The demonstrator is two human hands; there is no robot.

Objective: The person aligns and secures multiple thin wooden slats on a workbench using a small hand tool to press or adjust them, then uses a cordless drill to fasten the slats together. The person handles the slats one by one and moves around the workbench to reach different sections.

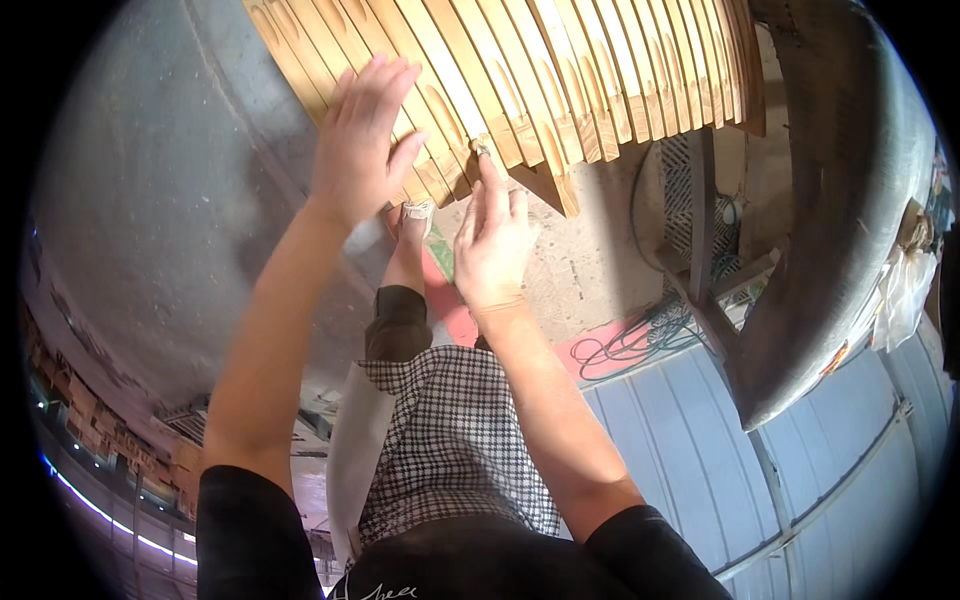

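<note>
A row of pale wooden slats [570, 70] with slots cut in them lies side by side at the top of the view. My left hand [360, 150] rests flat over the left slats, thumb apart and fingers stretched out, slightly blurred. My right hand [495, 230] is at the near ends of the slats, its other fingers curled in. Its forefinger reaches to one slat's end, where a small, dark, shiny thing [481, 149] shows at the fingertip. What that is I cannot make out. One slat or piece [550, 185] sticks out lower than those beside it.
A large grey curved metal body [830, 230] stands close on the right, with a plastic bag [905, 300] beside it. Coiled cable [635, 340] lies on the floor near a metal frame [703, 220]. A grey surface [160, 200] spreads along the left.
</note>
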